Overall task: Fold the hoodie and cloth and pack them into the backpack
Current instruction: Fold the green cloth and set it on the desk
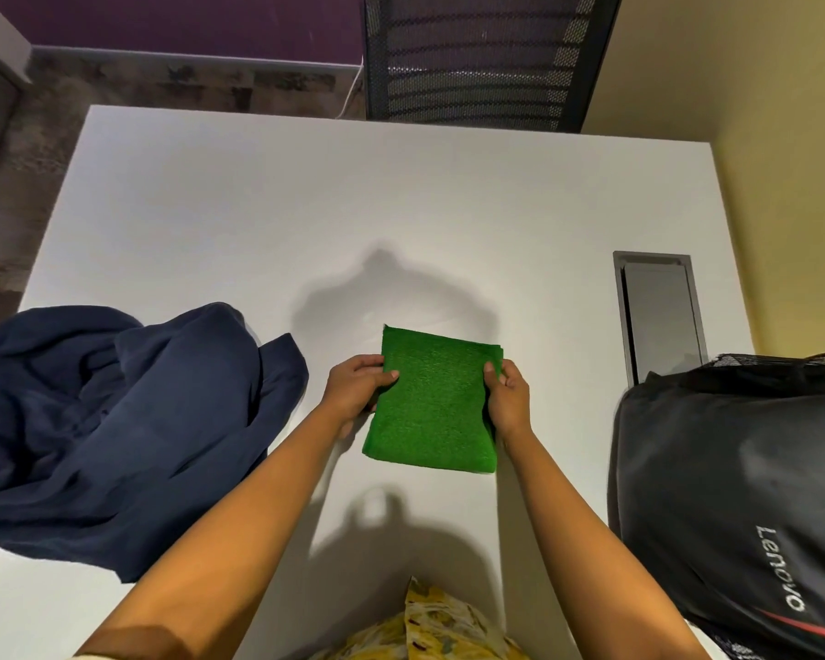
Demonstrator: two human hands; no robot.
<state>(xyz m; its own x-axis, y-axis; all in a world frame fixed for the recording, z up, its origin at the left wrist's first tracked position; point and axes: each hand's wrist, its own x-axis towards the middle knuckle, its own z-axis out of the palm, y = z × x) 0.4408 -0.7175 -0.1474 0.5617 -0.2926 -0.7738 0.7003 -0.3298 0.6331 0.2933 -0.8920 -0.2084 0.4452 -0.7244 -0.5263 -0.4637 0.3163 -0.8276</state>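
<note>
At frame centre, the left hand (353, 388) and right hand (508, 397) are gripping the folded green cloth (432, 402) by its sides. The hoodie (115, 421) is lying crumpled at left, the backpack (734, 493) at right.

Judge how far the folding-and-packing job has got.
Done: the cloth is folded into a small rectangle. In hand: the left hand and right hand hold its sides. Left: the hoodie lies crumpled and unfolded, and neither item is in the backpack yet.
</note>
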